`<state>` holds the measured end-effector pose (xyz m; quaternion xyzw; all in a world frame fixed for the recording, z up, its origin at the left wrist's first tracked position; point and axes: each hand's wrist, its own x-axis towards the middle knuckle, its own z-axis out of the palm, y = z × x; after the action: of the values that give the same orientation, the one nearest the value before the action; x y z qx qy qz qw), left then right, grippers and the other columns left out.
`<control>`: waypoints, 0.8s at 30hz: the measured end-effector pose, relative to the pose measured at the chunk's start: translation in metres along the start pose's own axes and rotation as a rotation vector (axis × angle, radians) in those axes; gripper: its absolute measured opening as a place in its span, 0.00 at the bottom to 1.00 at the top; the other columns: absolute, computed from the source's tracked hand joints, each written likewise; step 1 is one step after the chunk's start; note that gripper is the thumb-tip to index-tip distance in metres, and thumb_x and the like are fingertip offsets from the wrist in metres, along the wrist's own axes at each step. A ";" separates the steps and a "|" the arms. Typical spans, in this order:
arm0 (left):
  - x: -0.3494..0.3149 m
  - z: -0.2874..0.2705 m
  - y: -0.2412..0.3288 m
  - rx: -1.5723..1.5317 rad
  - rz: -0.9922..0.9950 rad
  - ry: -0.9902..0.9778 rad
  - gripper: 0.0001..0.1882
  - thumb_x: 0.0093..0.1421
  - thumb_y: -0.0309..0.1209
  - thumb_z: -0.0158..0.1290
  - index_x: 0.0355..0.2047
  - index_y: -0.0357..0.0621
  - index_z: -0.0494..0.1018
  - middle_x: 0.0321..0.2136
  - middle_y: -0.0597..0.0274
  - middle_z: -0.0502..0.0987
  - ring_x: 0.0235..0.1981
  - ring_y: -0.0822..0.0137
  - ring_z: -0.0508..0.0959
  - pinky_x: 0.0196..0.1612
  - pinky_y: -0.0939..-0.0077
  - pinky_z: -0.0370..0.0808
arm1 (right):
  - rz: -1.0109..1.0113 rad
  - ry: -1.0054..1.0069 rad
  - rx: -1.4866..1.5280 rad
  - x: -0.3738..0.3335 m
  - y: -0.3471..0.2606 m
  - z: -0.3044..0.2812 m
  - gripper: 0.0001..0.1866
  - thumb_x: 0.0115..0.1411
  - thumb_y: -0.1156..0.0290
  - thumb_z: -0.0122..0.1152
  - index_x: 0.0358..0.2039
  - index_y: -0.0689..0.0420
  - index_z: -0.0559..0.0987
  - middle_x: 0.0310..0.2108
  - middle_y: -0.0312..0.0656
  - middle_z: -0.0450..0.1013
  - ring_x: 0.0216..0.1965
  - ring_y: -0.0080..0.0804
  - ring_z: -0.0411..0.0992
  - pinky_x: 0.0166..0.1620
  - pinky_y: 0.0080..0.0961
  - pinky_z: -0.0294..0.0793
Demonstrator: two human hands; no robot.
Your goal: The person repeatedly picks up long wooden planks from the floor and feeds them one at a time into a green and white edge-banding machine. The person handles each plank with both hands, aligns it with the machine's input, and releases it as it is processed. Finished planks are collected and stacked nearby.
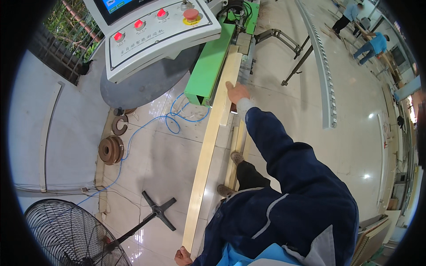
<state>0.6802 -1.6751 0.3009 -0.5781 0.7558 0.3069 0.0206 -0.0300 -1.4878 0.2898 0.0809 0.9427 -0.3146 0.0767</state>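
A long pale wooden board [202, 177] runs from the lower middle up to the green machine [211, 66]. My left hand [182, 256] is closed around its near end at the bottom. Farther up, beside the machine, my right hand [238, 92] grips the board from its right side, thumb on top. A shorter strip of wood [225, 116] lies along the board's right side, just below my right hand. The fingers of my right hand are partly hidden from above. The board's far end meets the machine's bed.
A control panel [164, 37] with red switches overhangs the machine's left. Blue air hose [148, 119] loops over the floor near rusty metal rings [111, 150]. A black fan [73, 235] stands lower left; a long grey rail [326, 84] is at right. People work at far right.
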 end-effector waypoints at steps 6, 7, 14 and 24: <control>0.015 0.005 0.007 -0.001 0.026 -0.029 0.33 0.62 0.57 0.48 0.20 0.35 0.70 0.15 0.46 0.68 0.20 0.51 0.64 0.27 0.52 0.62 | 0.017 0.168 0.081 0.008 -0.010 0.014 0.34 0.67 0.44 0.39 0.53 0.65 0.72 0.53 0.60 0.69 0.53 0.57 0.69 0.55 0.46 0.68; 0.018 0.005 0.012 -0.028 -0.009 -0.050 0.33 0.62 0.58 0.48 0.20 0.36 0.70 0.15 0.47 0.69 0.20 0.52 0.64 0.27 0.53 0.62 | 0.015 0.185 0.090 0.010 -0.010 0.015 0.35 0.67 0.43 0.38 0.54 0.65 0.71 0.53 0.61 0.69 0.53 0.57 0.69 0.56 0.46 0.67; 0.041 0.013 0.060 -0.028 0.010 -0.109 0.34 0.63 0.59 0.46 0.20 0.36 0.71 0.14 0.49 0.69 0.21 0.53 0.69 0.28 0.55 0.65 | 0.009 0.181 0.056 0.027 -0.009 0.016 0.34 0.66 0.43 0.41 0.54 0.64 0.71 0.52 0.60 0.69 0.53 0.57 0.69 0.55 0.46 0.68; 0.060 0.037 0.077 -0.047 0.030 -0.160 0.30 0.64 0.54 0.51 0.21 0.36 0.69 0.15 0.58 0.70 0.20 0.63 0.68 0.25 0.63 0.65 | 0.015 0.112 0.034 0.035 -0.014 0.001 0.36 0.64 0.43 0.43 0.57 0.64 0.68 0.55 0.57 0.67 0.54 0.54 0.69 0.56 0.43 0.68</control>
<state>0.5797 -1.6971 0.2815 -0.5407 0.7530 0.3698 0.0628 -0.0673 -1.4957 0.2903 0.1066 0.9393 -0.3252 0.0245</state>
